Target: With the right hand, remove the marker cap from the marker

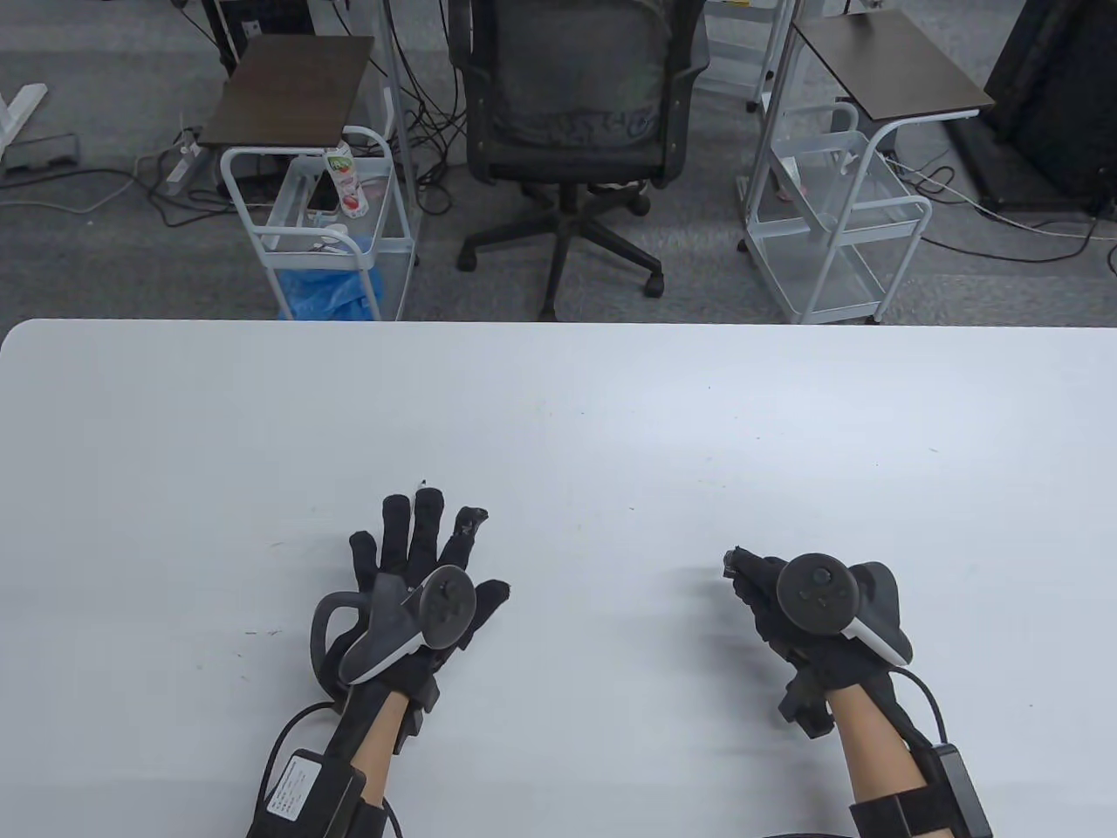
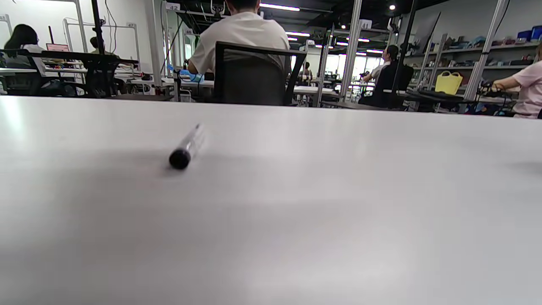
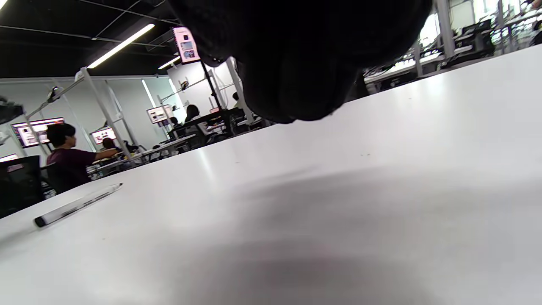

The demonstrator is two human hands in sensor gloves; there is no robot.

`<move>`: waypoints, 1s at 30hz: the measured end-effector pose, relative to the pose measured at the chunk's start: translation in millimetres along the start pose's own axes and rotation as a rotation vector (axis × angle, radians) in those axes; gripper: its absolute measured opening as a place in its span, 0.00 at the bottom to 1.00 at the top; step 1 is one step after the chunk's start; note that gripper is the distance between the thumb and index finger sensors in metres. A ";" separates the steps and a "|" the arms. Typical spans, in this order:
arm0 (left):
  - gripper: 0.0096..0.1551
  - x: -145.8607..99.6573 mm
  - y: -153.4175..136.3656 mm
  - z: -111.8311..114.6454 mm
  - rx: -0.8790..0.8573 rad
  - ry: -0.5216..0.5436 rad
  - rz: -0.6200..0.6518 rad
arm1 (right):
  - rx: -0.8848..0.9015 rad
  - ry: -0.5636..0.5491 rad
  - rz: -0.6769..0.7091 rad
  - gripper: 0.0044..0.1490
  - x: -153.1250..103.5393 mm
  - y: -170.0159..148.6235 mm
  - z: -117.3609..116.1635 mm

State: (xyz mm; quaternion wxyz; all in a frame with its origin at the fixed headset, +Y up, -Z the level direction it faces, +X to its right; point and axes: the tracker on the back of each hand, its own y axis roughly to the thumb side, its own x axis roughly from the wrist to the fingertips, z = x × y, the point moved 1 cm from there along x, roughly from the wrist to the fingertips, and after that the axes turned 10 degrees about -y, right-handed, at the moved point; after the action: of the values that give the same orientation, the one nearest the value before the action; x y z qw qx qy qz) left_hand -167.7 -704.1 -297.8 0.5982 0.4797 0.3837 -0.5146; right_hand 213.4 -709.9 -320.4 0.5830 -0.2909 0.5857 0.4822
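With the left hand (image 1: 410, 585) beside the marker (image 2: 186, 148), fingers spread and gripping nothing, and the right hand (image 1: 785, 602) well right of the marker, fingers curled together, a one-handed tug may just roll it along the worktop (image 1: 558, 393).

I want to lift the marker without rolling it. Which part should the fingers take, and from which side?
Probably the pale barrel of the marker, near its middle, from above. It lies flat on the table, so a pinch across its long axis suits it, steadies it against rolling and leaves both ends free. Which end bears the cap I cannot tell.
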 end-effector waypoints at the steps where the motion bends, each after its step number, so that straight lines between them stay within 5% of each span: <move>1: 0.52 -0.6 -1.4 3.1 0.007 0.022 0.004 | -0.009 -0.023 -0.015 0.31 -0.2 -0.7 1.4; 9: 0.52 -3.2 -1.7 12.7 0.026 -0.025 0.002 | 0.090 -0.300 -0.200 0.30 7.4 -6.4 29.8; 13: 0.53 -2.5 3.5 15.5 0.035 -0.047 0.015 | 0.008 -0.352 -0.282 0.29 29.5 -5.6 44.0; 18: 0.52 -1.4 8.3 15.5 0.035 -0.064 0.027 | -0.111 -0.280 -0.365 0.30 67.2 -12.7 38.7; 25: 0.52 -4.9 9.9 12.4 0.033 -0.054 0.039 | -0.439 -0.103 -0.496 0.30 98.8 -33.8 -11.4; 30: 0.51 -3.7 9.8 13.4 0.039 -0.078 0.039 | -0.508 -0.068 -0.526 0.28 107.1 -44.9 -36.2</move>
State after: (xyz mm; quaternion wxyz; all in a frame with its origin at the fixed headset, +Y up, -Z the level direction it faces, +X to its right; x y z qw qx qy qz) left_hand -159.2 -716.0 -289.3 0.6133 0.4783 0.3402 -0.5285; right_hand 223.2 -735.3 -439.0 0.6153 -0.5510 0.3325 0.4552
